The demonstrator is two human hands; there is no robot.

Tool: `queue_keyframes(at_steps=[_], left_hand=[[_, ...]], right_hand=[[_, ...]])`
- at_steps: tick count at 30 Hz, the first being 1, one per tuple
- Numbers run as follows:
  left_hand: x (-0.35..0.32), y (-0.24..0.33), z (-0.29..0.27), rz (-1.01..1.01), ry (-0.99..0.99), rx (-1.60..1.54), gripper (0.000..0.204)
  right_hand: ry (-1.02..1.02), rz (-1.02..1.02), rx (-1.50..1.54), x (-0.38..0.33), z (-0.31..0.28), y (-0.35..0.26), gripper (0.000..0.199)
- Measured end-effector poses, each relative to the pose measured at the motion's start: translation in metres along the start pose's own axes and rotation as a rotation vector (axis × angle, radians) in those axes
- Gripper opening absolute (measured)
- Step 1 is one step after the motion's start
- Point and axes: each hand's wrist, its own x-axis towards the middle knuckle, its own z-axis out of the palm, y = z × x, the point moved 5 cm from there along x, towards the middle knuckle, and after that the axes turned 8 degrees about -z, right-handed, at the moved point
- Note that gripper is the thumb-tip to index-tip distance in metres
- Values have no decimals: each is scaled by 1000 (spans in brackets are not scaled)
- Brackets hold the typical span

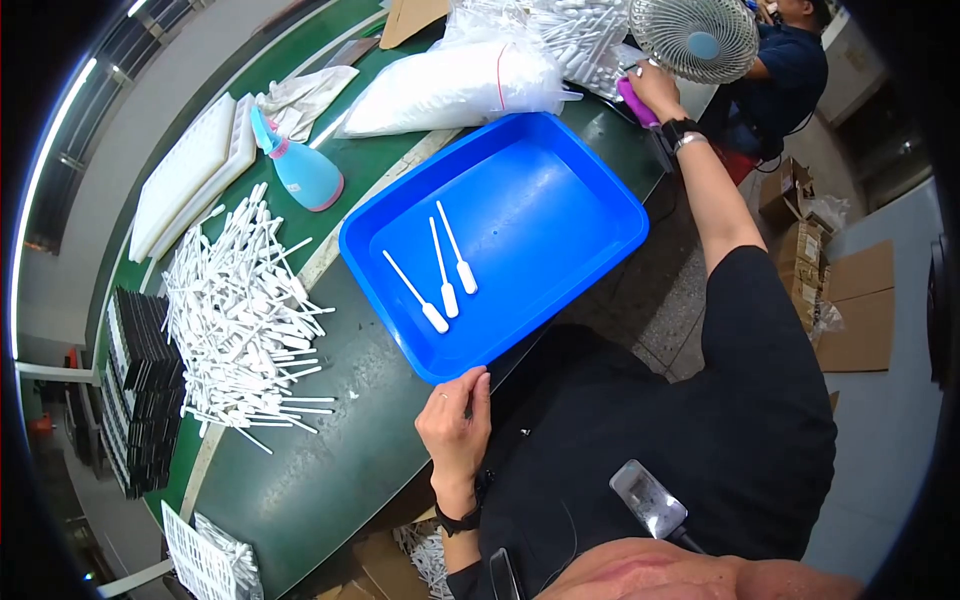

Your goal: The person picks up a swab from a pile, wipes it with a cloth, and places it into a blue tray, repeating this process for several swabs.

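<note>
Shallow blue plastic tray [560, 200] sat at the green table's [330, 470] near edge, holding three white plastic droppers [440, 275]. Left hand [456, 425] touched its near rim, fingers loosely curled, empty. Right hand [652, 90] reached to small grey fan [695, 38]; grip unclear.

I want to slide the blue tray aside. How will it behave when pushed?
The blue tray is probably light: it holds only three white droppers. It likely slides easily on the smooth green table. One corner overhangs the edge by the left hand, so it might tip.

Beyond the right hand [655, 88], the fan [697, 37] is cut off at the top edge; that hand's fingertips hide behind its purple base [634, 101].
</note>
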Motion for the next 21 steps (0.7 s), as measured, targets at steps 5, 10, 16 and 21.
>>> queue_keyframes(at_steps=[5, 10, 16, 21], left_hand=[[-6, -11, -5, -83, 12, -32, 7], [-3, -12, -2, -94, -19, -28, 7], [-6, -18, 2, -119, -20, -23, 7], [-9, -17, -8, -94, 21, -9, 8]], right_hand=[[22, -1, 90, -48, -17, -1, 36], [-340, 20, -21, -63, -3, 28, 34], [-181, 65, 42, -34, 34, 54, 32], [-136, -121, 218, -14, 65, 101, 40]])
